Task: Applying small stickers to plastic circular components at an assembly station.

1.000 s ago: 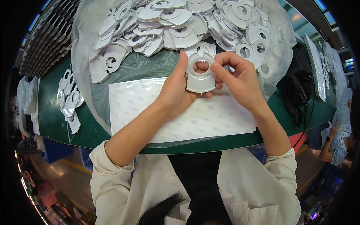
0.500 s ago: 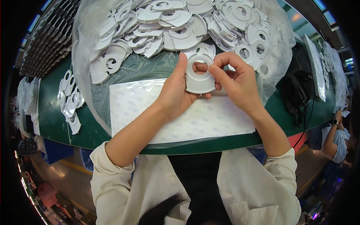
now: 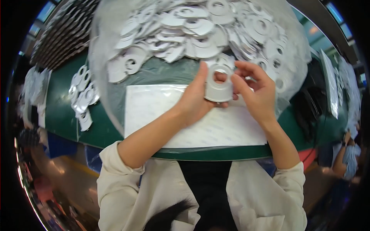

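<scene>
Above the white sheet, my left hand point(image 3: 194, 100) holds a white plastic part point(image 3: 218, 91) with a round hole and a curved lower edge. Its thumb lies along the part's left side, and its fingers pass behind, showing through the hole. My right hand point(image 3: 256, 90) is at the part's right edge, thumb tip against it and fingers curled. The right fingertips are partly hidden and the picture is blurred. Just behind the held part is another white part point(image 3: 224, 59), from the pile of similar parts point(image 3: 192, 29).
The pile lies on a clear plastic bag point(image 3: 102, 77) spread over the green table point(image 3: 58, 119). Printed white sheets point(image 3: 154, 100) lie under my forearms. A smaller group of white parts point(image 3: 83, 92) is at left, a black bag point(image 3: 306, 104) at right. Another person's arm point(image 3: 341, 158) shows far right.
The whole view has shifted, so the table and pile appear farther right, and it is blurrier. My right thumb has drawn back from the ring toward the part's edge. The left hand keeps its hold.
</scene>
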Motion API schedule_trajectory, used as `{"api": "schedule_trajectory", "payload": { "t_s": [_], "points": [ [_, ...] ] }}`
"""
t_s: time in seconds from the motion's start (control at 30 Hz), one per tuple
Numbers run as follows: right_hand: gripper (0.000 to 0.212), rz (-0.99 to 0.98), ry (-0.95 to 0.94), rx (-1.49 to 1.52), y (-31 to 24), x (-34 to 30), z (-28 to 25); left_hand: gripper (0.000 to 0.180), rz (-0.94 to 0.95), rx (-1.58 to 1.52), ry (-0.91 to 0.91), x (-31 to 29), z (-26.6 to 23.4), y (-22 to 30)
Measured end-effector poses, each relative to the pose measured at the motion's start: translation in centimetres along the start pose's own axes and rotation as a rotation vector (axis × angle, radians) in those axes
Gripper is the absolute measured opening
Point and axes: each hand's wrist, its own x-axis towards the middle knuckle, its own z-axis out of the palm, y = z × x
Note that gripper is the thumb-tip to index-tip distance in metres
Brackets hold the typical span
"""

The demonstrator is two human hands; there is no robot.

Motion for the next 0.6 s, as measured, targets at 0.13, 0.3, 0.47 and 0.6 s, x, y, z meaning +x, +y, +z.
{"api": "schedule_trajectory", "payload": {
  "t_s": [0.13,0.3,0.47,0.6],
  "points": [
    [0.022,-0.004,-0.007,-0.118,0.8,-0.1,-0.7,0.064,0.057,0.014,-0.056,0.3,0.1,-0.5],
    [0.022,0.076,0.017,-0.019,0.9,-0.4,-0.5,0.064,0.022,0.008,-0.024,-0.2,0.7,-0.6],
    [0.019,0.092,0.019,0.077,1.3,-0.3,-0.2,0.061,-0.003,0.025,-0.022,-0.3,0.3,-0.6],
    [0.019,0.102,-0.003,0.086,0.8,-0.2,-0.4,0.061,0.024,0.063,-0.061,-0.2,0.7,-0.6]
  ]
}}
